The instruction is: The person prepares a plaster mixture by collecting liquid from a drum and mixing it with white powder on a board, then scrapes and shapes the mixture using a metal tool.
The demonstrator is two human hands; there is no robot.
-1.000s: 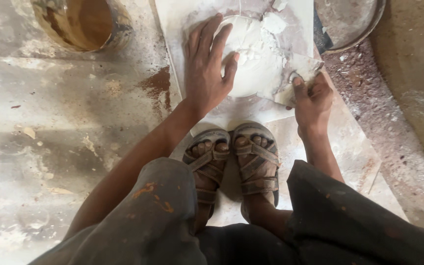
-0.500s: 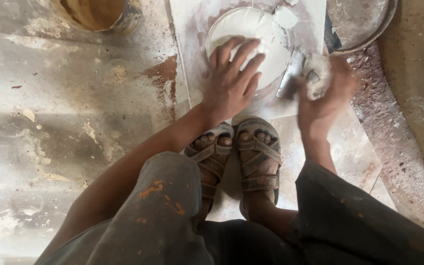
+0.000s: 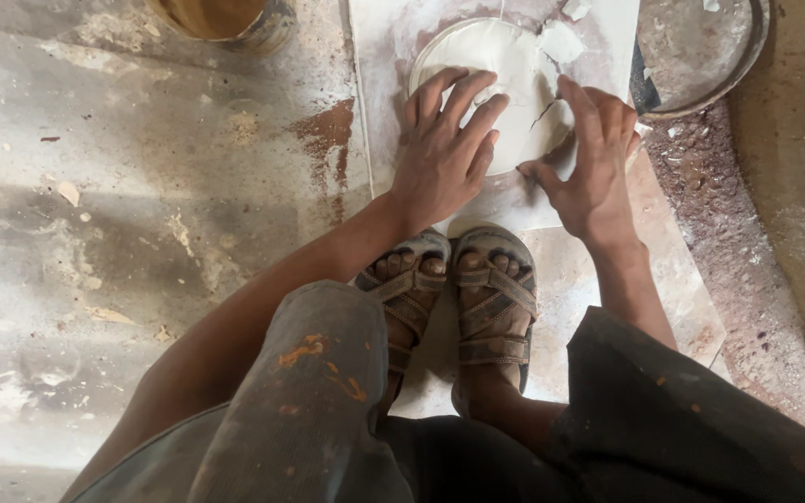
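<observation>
Plaster disc [image 3: 505,70], white and round, lies far of our sandals on a pale board [image 3: 379,56]. Left hand [image 3: 444,154] presses spread on it; right hand [image 3: 593,158], earlier lifted gripping something, now rests open at its edge.

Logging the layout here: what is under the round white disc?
The white disc lies on a pale flat board. Both hands, left and right, cover its near edge, so the board beneath there is hidden.

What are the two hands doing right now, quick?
Left hand: open, fingers spread, pressed flat on the white plaster disc.
Right hand: open, fingers resting on the disc's cracked right edge; grips nothing.
</observation>
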